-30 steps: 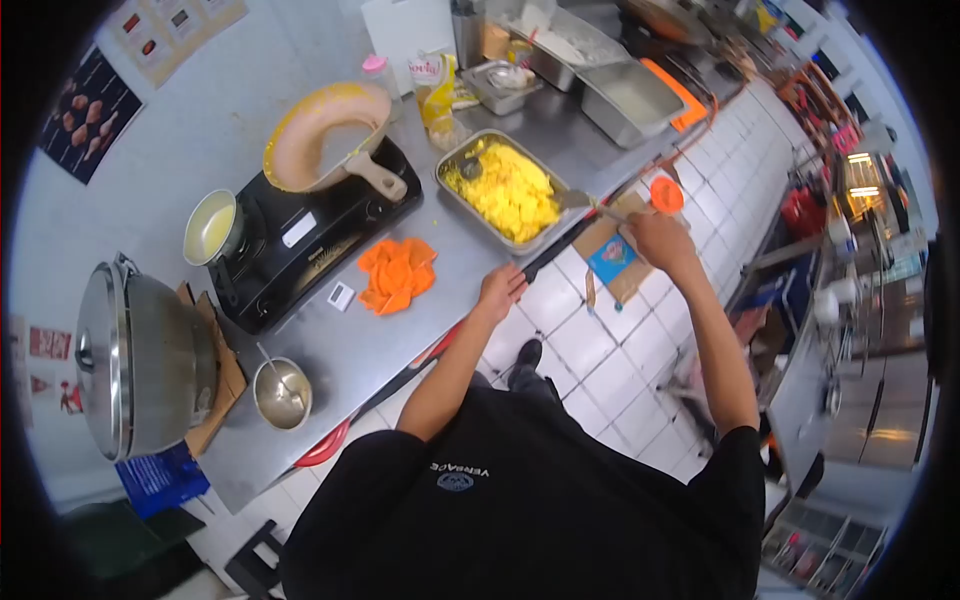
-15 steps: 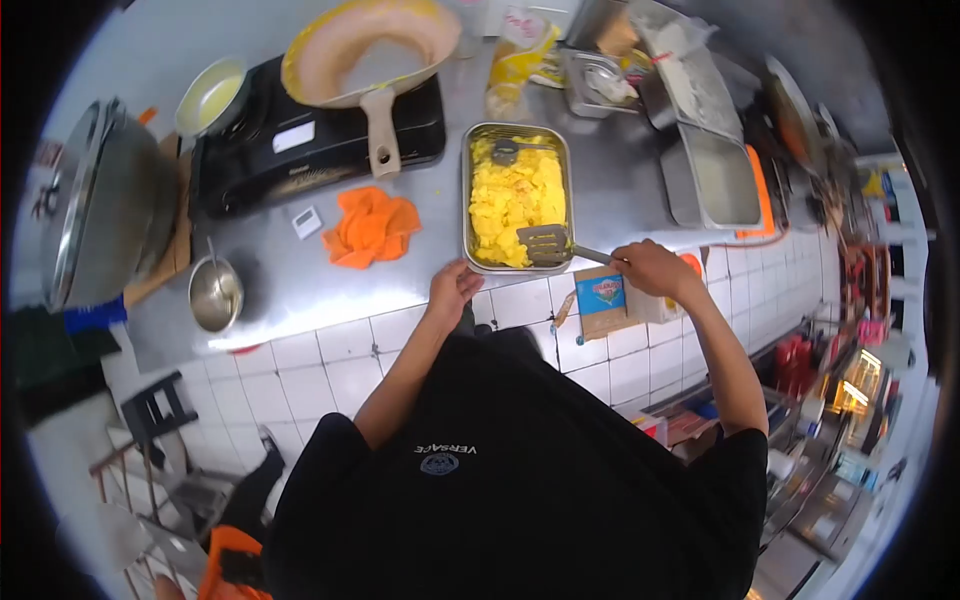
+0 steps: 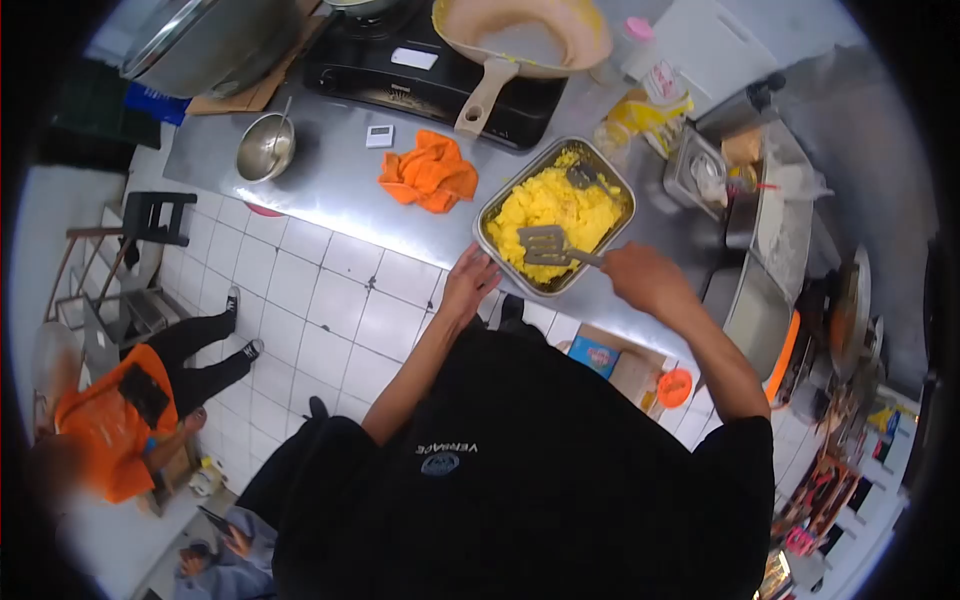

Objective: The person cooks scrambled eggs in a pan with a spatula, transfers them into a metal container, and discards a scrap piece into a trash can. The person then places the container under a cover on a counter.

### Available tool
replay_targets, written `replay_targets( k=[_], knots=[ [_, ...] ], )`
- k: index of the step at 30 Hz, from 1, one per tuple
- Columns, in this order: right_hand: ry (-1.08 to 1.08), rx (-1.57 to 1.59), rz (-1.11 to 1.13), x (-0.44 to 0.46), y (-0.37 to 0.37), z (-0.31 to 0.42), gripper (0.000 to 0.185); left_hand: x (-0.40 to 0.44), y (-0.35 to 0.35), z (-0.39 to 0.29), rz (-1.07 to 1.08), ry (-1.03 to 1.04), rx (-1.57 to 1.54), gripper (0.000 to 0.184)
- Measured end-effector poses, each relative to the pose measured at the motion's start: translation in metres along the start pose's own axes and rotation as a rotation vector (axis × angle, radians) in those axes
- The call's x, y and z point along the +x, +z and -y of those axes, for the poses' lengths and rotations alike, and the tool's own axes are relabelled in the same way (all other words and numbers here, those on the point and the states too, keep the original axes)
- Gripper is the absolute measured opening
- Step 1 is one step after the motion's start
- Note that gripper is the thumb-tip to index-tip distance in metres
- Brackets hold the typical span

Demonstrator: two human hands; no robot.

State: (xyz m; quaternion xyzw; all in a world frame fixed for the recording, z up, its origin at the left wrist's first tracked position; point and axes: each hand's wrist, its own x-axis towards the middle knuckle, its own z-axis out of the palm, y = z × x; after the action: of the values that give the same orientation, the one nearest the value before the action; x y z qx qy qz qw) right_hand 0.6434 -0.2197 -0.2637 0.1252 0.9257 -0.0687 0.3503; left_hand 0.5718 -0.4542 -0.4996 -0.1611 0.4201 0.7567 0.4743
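A rectangular metal tray (image 3: 484, 222) of yellow, scrambled-egg-like food (image 3: 560, 212) sits at the counter's front edge. My right hand (image 3: 645, 277) is closed around the handle of a grey slotted spatula (image 3: 543, 245), whose blade lies on the food near the tray's front. At the tray's near left corner is my left hand (image 3: 470, 284), its fingers apart and close to the rim; whether they touch it is unclear. A dark utensil (image 3: 581, 176) rests in the food at the back. An orange cloth (image 3: 430, 172) lies left of the tray.
A pan (image 3: 520, 35) stands on a black stove (image 3: 400, 85). Left on the counter (image 3: 330, 185) are a timer (image 3: 380, 136) and a bowl (image 3: 266, 148). Metal containers (image 3: 697, 170) stand right. Two people (image 3: 120, 420) (image 3: 235, 550) are at lower left; a cardboard box (image 3: 635, 372) is below the counter.
The view has turned, bringing two people into sight at left. My right hand has brought the spatula from beyond the tray's edge onto the food. My left hand stays by the near edge.
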Motion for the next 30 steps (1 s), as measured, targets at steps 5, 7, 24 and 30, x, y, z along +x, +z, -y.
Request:
replay_targets(
  k=[5, 7, 24, 30],
  knots=[
    [-0.206, -0.195, -0.115, 0.010, 0.002, 0.030, 0.022, 0.000, 0.012, 0.014, -0.036, 0.158, -0.015, 0.061],
    [-0.226, -0.169, -0.160, 0.009, 0.009, 0.011, 0.025, -0.012, 0.018, 0.020, -0.075, 0.207, -0.021, 0.061],
    [-0.134, 0.289, -0.232, 0.000, 0.059, -0.043, 0.026, -0.031, 0.038, 0.039, -0.321, 0.445, 0.316, 0.047],
    [-0.064, 0.360, -0.249, -0.009, 0.088, -0.036, 0.027, -0.035, 0.042, 0.037, -0.363, 0.485, 0.433, 0.046]
  ],
)
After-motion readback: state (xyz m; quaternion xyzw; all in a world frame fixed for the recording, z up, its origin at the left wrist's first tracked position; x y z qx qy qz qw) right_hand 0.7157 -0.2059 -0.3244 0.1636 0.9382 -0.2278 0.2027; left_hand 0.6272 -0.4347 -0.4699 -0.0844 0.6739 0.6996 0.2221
